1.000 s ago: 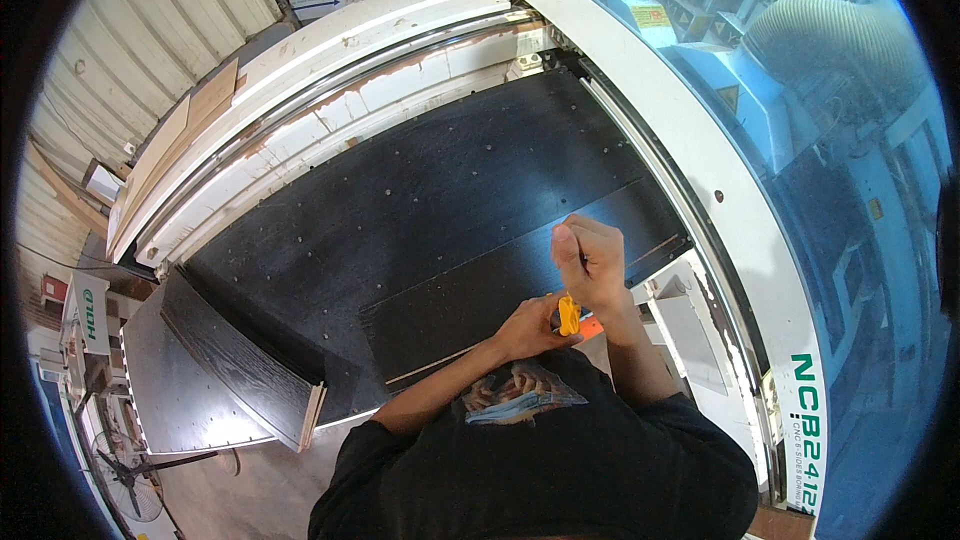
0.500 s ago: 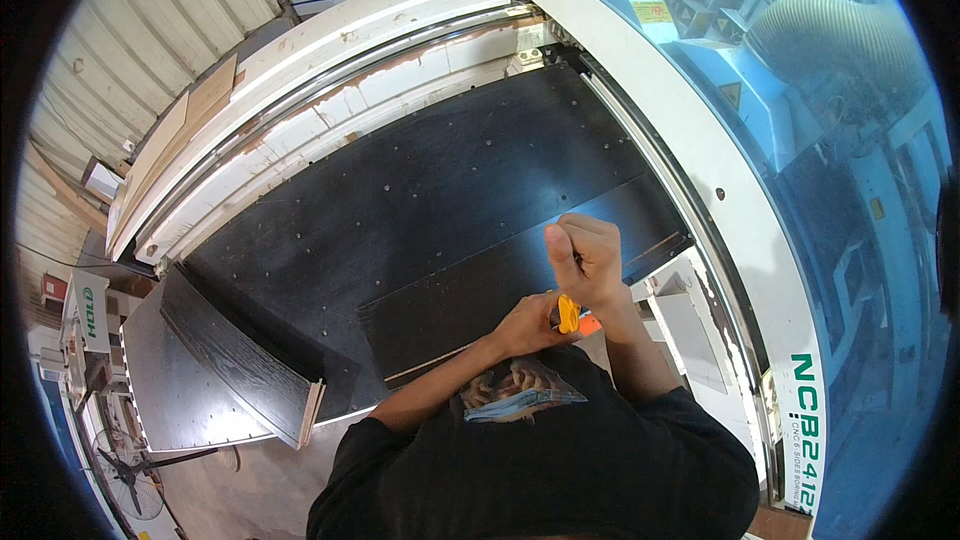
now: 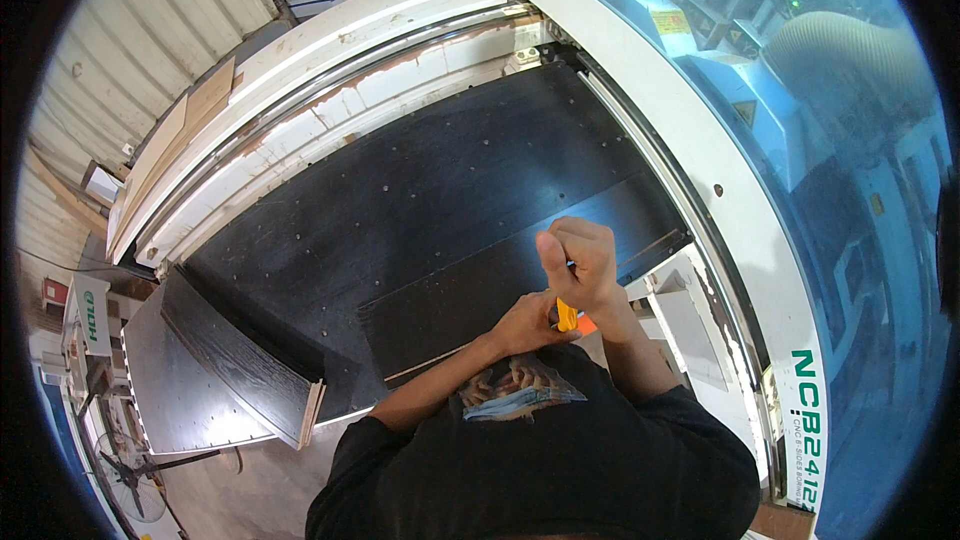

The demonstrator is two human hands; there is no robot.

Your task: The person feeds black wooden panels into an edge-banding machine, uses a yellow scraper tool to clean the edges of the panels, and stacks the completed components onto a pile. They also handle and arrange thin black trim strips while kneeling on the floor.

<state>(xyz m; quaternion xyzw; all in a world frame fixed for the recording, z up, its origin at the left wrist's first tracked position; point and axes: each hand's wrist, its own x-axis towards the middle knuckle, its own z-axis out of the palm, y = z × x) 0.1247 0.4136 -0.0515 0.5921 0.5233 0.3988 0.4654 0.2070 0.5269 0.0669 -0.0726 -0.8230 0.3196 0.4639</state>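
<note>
Right hand (image 3: 584,262), closed, contents unclear, has drifted toward nine o'clock, partly covering the yellow tool (image 3: 566,317) the left hand (image 3: 524,324) grips; handwork continues.

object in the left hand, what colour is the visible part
The object in the left hand shows yellow, seen best in the head view.

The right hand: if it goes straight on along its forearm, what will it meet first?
The way looks free: the right hand seems raised above the dark board, with the black table beyond. Depth is unclear, so it might touch the board first.
</note>
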